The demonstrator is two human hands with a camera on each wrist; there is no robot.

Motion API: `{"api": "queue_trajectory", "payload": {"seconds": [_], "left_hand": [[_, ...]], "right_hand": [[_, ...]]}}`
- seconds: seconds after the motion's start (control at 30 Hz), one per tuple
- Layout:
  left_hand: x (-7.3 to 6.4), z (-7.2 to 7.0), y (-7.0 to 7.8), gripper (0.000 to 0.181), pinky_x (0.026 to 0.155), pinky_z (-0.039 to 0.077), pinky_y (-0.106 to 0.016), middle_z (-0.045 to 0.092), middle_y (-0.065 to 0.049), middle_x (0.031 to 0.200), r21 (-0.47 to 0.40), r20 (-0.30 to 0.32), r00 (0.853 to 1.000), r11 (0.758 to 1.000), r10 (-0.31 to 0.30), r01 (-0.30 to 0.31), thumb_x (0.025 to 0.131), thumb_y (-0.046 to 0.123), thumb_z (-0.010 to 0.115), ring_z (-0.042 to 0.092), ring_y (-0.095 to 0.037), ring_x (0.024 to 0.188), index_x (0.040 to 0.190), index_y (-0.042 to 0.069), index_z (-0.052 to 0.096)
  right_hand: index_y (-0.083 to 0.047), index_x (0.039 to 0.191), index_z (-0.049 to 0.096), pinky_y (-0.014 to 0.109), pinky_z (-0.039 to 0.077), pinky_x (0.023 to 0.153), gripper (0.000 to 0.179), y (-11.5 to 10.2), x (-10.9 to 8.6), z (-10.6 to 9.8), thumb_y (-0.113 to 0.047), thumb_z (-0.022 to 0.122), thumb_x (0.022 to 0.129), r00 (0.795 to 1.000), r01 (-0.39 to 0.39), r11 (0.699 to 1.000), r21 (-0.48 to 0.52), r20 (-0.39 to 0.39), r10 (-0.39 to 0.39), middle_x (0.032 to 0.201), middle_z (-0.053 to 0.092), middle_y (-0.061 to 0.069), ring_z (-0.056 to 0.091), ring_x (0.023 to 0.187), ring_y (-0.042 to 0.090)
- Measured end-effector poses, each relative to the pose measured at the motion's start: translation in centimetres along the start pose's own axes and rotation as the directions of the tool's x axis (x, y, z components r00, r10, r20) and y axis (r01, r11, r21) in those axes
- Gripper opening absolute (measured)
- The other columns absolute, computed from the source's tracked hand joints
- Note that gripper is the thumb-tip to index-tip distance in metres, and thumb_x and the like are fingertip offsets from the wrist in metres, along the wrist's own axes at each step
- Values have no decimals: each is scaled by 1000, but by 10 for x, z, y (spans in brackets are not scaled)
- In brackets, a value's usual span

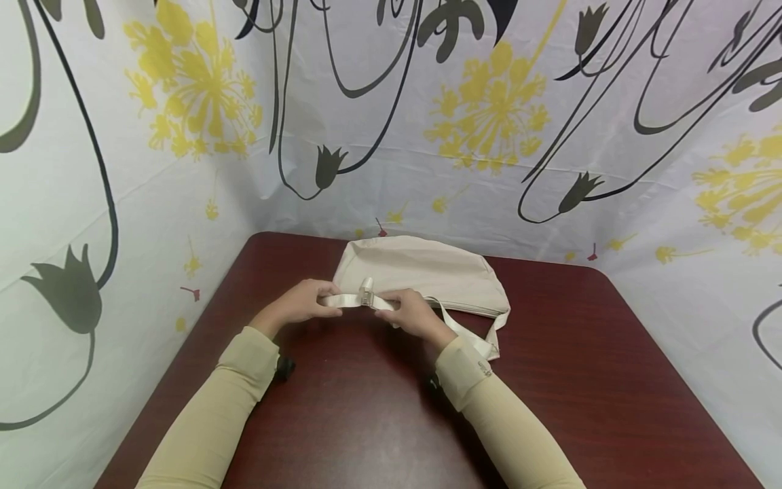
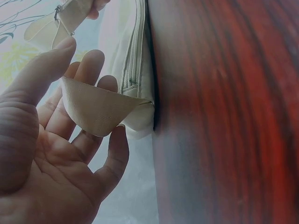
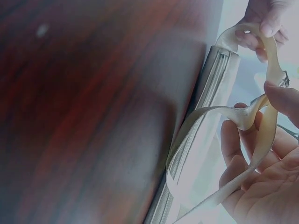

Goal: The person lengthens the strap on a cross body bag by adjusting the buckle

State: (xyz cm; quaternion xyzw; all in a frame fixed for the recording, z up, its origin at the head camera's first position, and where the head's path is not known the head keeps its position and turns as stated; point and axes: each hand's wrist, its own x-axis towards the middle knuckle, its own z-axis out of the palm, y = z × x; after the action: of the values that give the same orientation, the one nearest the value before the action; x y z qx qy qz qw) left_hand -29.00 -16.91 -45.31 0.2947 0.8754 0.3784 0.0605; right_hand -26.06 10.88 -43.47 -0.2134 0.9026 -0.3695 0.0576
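A cream shoulder bag [image 1: 421, 272] lies at the far side of the table, its zipper [image 3: 212, 88] facing the near edge. Its strap [image 1: 347, 300] is raised in front of it, with a small metal buckle [image 1: 366, 297] between the two hands. The left hand [image 1: 305, 301] grips the strap left of the buckle; in the left wrist view the strap [image 2: 96, 105] curves across its fingers. The right hand [image 1: 412, 312] pinches the strap just right of the buckle, thumb close to it. In the right wrist view a strap length [image 3: 261, 144] crosses its fingers and loops down along the bag.
The dark red wooden table [image 1: 342, 421] extends toward the person. White cloth with grey and yellow plant prints [image 1: 391, 197] hangs behind it and at both sides. A strap end [image 1: 482, 343] trails by the bag's right corner.
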Motion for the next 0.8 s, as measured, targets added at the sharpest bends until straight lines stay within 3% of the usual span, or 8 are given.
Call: {"api": "queue_trajectory", "payload": {"seconds": [0.5,0.8], "left_hand": [[1,0,-1,25,77,48,-33,69,8,85,11,11,1000,1000,-6,5,87,23,82,60,-11,75,108,12,73],[0,-1,0,23,75,47,-34,69,7,85,15,12,1000,1000,-17,17,88,22,82,59,-12,74,107,13,73]], "right_hand": [[-12,131,70,25,49,55,39,6,1,1,-16,76,93,1000,-11,1000,19,16,11,81,72,3,67,63,23],[-13,130,71,23,47,54,39,6,0,-2,-16,77,92,1000,-21,1000,22,13,21,75,71,9,62,58,14]]}}
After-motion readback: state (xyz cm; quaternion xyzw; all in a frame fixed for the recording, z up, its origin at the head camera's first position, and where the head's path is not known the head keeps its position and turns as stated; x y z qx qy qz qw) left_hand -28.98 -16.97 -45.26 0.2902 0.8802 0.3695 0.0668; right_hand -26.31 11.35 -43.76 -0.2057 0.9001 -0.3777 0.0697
